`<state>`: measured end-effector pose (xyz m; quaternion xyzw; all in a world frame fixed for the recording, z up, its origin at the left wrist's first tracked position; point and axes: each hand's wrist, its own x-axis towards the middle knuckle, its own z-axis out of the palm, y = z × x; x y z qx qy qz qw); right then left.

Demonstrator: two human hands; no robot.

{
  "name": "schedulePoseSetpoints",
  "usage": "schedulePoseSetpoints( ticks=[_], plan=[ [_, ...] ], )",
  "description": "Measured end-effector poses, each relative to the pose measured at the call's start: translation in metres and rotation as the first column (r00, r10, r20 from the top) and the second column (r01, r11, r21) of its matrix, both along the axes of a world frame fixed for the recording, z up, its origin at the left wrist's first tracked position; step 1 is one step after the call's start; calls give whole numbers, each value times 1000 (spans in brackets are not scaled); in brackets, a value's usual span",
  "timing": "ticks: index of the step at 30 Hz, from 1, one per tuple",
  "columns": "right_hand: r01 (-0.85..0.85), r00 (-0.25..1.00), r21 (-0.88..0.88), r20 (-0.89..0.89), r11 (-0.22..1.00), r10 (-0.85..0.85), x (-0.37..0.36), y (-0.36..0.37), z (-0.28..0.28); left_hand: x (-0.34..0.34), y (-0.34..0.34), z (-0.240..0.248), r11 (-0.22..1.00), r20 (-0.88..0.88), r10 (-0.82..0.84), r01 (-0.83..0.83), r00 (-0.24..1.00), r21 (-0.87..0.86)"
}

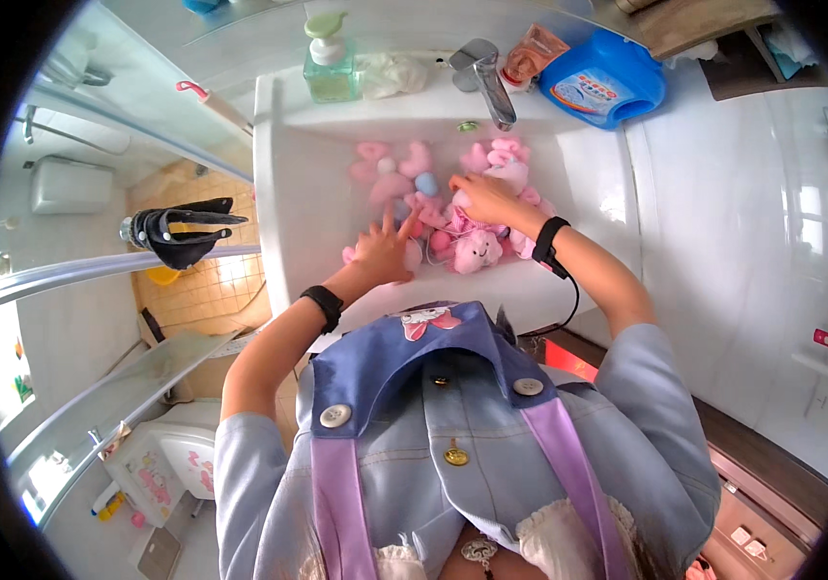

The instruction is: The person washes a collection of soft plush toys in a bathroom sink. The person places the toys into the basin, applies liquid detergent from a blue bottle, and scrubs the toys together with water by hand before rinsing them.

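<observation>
Pink plush toys, several of them, lie in the white washbasin [312,155], apparently in water. A small pink plush with a smiling face [478,253] is at the near side, and a blue ball [425,184] shows among the pink pieces. My left hand [382,249] is over the near left of the heap, fingers spread and touching the plush pieces. Over the right part of the heap, my right hand [493,200] has its fingers bent round a pale pink plush toy. Part of that toy is hidden under the hand. Each wrist wears a black band.
A chrome faucet [486,82] rises at the basin's back edge. Left of it stand a green pump bottle [331,72] and a crumpled white bag [392,75]. A blue detergent bottle [607,79] and a pink bottle [535,58] are to the right. A black cable runs from my right wristband.
</observation>
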<state>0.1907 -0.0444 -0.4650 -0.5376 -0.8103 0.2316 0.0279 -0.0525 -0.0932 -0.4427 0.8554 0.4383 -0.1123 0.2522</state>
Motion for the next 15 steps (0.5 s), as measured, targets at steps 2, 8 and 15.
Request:
schedulePoseSetpoints(
  ticks=[2, 8, 15],
  plan=[
    [-16, 1000, 27, 8, 1000, 15, 9, -16, 1, 5, 5, 0, 1000, -57, -6, 6, 998, -5],
    [-35, 952, -6, 304, 999, 35, 20, -33, -9, 20, 26, -24, 986, 24, -85, 88, 996, -140],
    [-69, 925, -19, 372, 997, 71, 17, -28, 0, 37, 32, -41, 993, 64, -117, 119, 991, -17]
  ],
)
